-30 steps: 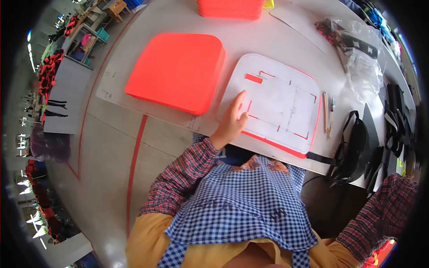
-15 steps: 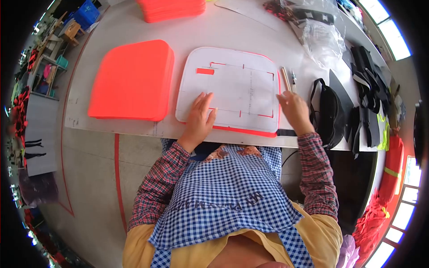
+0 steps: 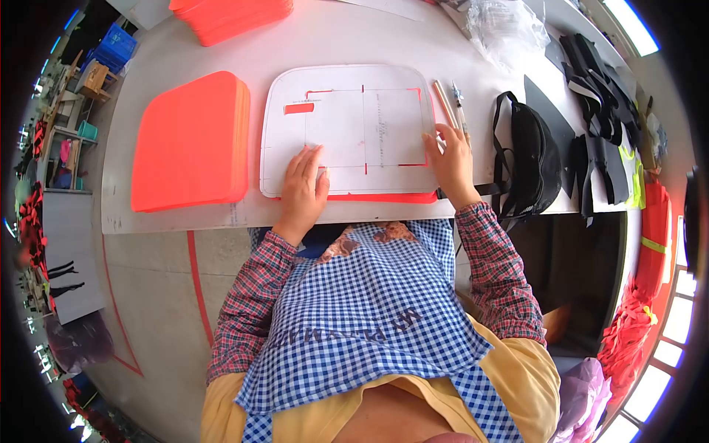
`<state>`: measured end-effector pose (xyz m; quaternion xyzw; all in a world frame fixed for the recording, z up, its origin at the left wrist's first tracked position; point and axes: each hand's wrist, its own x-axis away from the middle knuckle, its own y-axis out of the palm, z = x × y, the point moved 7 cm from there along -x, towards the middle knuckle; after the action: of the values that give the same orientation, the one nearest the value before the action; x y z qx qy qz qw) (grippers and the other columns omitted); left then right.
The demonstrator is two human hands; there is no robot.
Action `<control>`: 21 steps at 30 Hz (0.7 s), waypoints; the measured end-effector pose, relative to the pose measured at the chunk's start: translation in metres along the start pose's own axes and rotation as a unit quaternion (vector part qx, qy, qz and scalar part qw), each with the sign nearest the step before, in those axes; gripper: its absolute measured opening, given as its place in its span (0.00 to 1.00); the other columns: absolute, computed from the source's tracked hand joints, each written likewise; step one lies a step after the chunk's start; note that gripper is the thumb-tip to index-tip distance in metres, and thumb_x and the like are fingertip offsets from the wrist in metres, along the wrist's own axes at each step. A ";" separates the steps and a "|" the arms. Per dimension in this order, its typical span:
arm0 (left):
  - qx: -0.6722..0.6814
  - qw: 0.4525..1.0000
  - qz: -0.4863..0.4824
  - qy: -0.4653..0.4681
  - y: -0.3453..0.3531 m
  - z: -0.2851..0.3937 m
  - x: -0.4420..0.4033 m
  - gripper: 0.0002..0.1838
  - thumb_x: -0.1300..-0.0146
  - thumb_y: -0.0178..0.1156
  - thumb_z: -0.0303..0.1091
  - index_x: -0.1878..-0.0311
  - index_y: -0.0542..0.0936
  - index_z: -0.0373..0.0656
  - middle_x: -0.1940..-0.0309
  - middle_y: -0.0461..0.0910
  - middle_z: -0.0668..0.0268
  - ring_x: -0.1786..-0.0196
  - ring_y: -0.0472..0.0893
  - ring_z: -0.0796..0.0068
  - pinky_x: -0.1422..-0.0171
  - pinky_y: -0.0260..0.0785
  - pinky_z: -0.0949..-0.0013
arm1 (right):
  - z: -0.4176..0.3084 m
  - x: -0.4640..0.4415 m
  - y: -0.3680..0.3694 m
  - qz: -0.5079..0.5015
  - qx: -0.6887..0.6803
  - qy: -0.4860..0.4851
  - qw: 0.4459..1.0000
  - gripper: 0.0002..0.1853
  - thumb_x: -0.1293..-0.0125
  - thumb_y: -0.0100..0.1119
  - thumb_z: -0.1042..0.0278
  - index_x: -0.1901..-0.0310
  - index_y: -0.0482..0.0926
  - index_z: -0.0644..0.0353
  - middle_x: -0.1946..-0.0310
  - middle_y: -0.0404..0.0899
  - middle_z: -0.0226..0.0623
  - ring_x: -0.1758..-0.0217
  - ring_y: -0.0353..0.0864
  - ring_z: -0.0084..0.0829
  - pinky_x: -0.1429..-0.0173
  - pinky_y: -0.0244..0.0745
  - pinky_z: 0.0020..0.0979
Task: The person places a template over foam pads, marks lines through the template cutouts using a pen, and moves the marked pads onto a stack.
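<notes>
A white rounded template (image 3: 340,133) with cut-out slots and marked lines lies on orange-red sheets (image 3: 384,198), which show along its near edge and through the slots. My left hand (image 3: 299,188) rests on the template's near left part, fingers stretched out and thumb apart. At the right edge of the template, my right hand (image 3: 454,162) touches the border with its thumb and bent fingertips; I see nothing held in it. Just beyond that hand lie a light-coloured pencil-like stick (image 3: 444,102) and a pen (image 3: 459,103).
A stack of orange-red sheets (image 3: 188,140) stands to the left, with another stack (image 3: 229,16) farther back. On the right are a black waist bag (image 3: 530,166), black strips (image 3: 594,88) and clear plastic wrapping (image 3: 509,33). The table's front edge (image 3: 199,227) runs before my body.
The camera view has shifted, so the table things sit farther left. My right hand has come in against the template's right edge; my left hand stays on the template.
</notes>
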<state>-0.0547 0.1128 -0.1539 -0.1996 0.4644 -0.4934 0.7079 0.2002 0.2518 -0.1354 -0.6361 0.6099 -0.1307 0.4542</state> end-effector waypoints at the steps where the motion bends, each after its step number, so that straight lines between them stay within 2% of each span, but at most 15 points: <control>1: -0.004 1.000 -0.002 0.000 0.000 0.000 0.000 0.26 0.35 0.58 0.28 0.33 0.69 0.36 0.40 0.76 0.52 0.33 0.70 0.50 0.28 0.63 0.53 | 0.003 -0.002 0.002 -0.005 -0.032 0.010 0.999 0.18 0.34 0.64 0.59 0.52 0.79 0.66 0.63 0.81 0.44 0.63 0.82 0.40 0.61 0.77 0.39; 2: -0.009 1.000 -0.003 -0.003 0.000 0.000 0.001 0.26 0.35 0.58 0.28 0.33 0.69 0.36 0.40 0.76 0.52 0.33 0.70 0.50 0.28 0.63 0.53 | 0.013 -0.005 0.011 -0.058 -0.109 0.079 0.989 0.17 0.33 0.64 0.59 0.53 0.79 0.66 0.65 0.81 0.41 0.66 0.81 0.36 0.63 0.76 0.36; 4: 0.001 1.000 0.012 0.005 -0.001 0.002 -0.004 0.24 0.36 0.58 0.26 0.35 0.71 0.37 0.41 0.76 0.52 0.33 0.71 0.51 0.29 0.64 0.54 | 0.025 -0.006 0.024 -0.165 -0.256 0.214 0.928 0.16 0.33 0.64 0.59 0.55 0.80 0.67 0.70 0.81 0.34 0.70 0.79 0.26 0.67 0.74 0.30; 7: 0.057 0.997 0.042 0.003 -0.015 0.005 -0.001 0.20 0.35 0.58 0.25 0.39 0.75 0.38 0.42 0.77 0.52 0.35 0.73 0.52 0.32 0.67 0.57 | 0.012 -0.011 0.017 -0.189 -0.351 0.219 0.890 0.14 0.31 0.63 0.59 0.59 0.81 0.65 0.74 0.78 0.25 0.73 0.74 0.18 0.71 0.71 0.26; 8: 0.083 0.995 0.058 0.004 -0.022 0.008 -0.002 0.18 0.34 0.58 0.25 0.41 0.77 0.38 0.42 0.77 0.52 0.36 0.74 0.52 0.33 0.68 0.58 | 0.024 -0.018 0.015 -0.176 -0.333 0.215 0.901 0.13 0.29 0.62 0.60 0.59 0.80 0.64 0.70 0.79 0.24 0.70 0.75 0.17 0.67 0.72 0.25; 9: 0.090 0.995 0.051 -0.005 -0.026 0.010 -0.003 0.16 0.34 0.58 0.25 0.43 0.78 0.38 0.44 0.77 0.53 0.38 0.75 0.53 0.35 0.69 0.59 | 0.021 -0.023 0.006 -0.134 -0.379 0.193 0.895 0.13 0.28 0.61 0.60 0.57 0.79 0.63 0.68 0.79 0.26 0.66 0.75 0.16 0.63 0.71 0.23; 11: 0.106 0.993 0.037 -0.023 -0.033 0.016 -0.003 0.13 0.35 0.59 0.24 0.47 0.79 0.37 0.47 0.78 0.55 0.41 0.77 0.55 0.37 0.70 0.60 | 0.042 -0.037 -0.005 -0.121 -0.401 0.162 0.894 0.13 0.28 0.60 0.60 0.53 0.78 0.61 0.65 0.79 0.27 0.63 0.75 0.16 0.59 0.71 0.22; 13: 0.083 0.996 -0.012 -0.018 -0.028 0.020 -0.007 0.14 0.36 0.63 0.29 0.49 0.80 0.37 0.50 0.79 0.56 0.44 0.77 0.56 0.40 0.71 0.58 | 0.031 -0.039 -0.025 -0.027 -0.491 0.190 0.850 0.11 0.27 0.58 0.61 0.52 0.77 0.60 0.64 0.79 0.28 0.60 0.78 0.18 0.58 0.74 0.23; 15: 0.039 0.997 -0.066 -0.008 -0.017 0.020 -0.013 0.16 0.37 0.65 0.33 0.48 0.80 0.37 0.50 0.79 0.56 0.44 0.77 0.57 0.40 0.71 0.58 | 0.027 -0.035 -0.028 -0.007 -0.580 0.231 0.781 0.13 0.25 0.54 0.63 0.47 0.74 0.64 0.54 0.80 0.34 0.52 0.83 0.25 0.49 0.82 0.28; 16: 0.022 0.996 -0.088 -0.009 -0.012 0.017 -0.015 0.20 0.40 0.68 0.38 0.48 0.79 0.36 0.51 0.79 0.55 0.44 0.76 0.56 0.40 0.71 0.58 | 0.032 -0.030 -0.019 -0.029 -0.620 0.258 0.741 0.14 0.25 0.54 0.64 0.45 0.73 0.64 0.52 0.80 0.35 0.51 0.83 0.27 0.48 0.81 0.28; 17: 0.020 0.995 -0.099 -0.010 -0.010 0.015 -0.018 0.21 0.40 0.69 0.37 0.48 0.79 0.36 0.51 0.79 0.55 0.44 0.76 0.56 0.40 0.71 0.58 | 0.036 -0.025 -0.010 -0.050 -0.657 0.283 0.697 0.15 0.25 0.54 0.64 0.43 0.72 0.65 0.50 0.79 0.37 0.50 0.83 0.29 0.47 0.81 0.28; 18: 0.017 0.994 -0.110 -0.010 -0.007 0.013 -0.022 0.21 0.41 0.69 0.37 0.48 0.79 0.36 0.52 0.79 0.55 0.45 0.76 0.56 0.41 0.71 0.58 | 0.014 -0.012 -0.013 -0.027 -0.653 0.353 0.669 0.15 0.24 0.51 0.64 0.43 0.72 0.63 0.49 0.79 0.36 0.47 0.82 0.32 0.43 0.81 0.34; 19: 0.016 0.992 -0.122 -0.009 -0.005 0.010 -0.026 0.21 0.41 0.69 0.37 0.48 0.79 0.36 0.52 0.78 0.55 0.45 0.76 0.56 0.42 0.71 0.58 | 0.012 -0.001 -0.005 -0.101 -0.648 0.369 0.659 0.16 0.23 0.49 0.60 0.42 0.72 0.61 0.48 0.79 0.36 0.44 0.80 0.33 0.39 0.79 0.44; 21: 0.039 0.986 -0.160 -0.027 0.000 0.002 -0.033 0.20 0.41 0.68 0.36 0.50 0.79 0.33 0.55 0.79 0.52 0.49 0.77 0.53 0.45 0.72 0.57 | 0.000 0.018 0.015 -0.174 -0.702 0.354 0.593 0.15 0.23 0.48 0.58 0.45 0.75 0.58 0.55 0.81 0.32 0.52 0.82 0.29 0.38 0.76 0.52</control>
<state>-0.0557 0.1418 -0.1376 -0.2570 0.3871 -0.6126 0.6393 0.1943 0.2382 -0.1535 -0.7558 0.5036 0.0471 -0.4159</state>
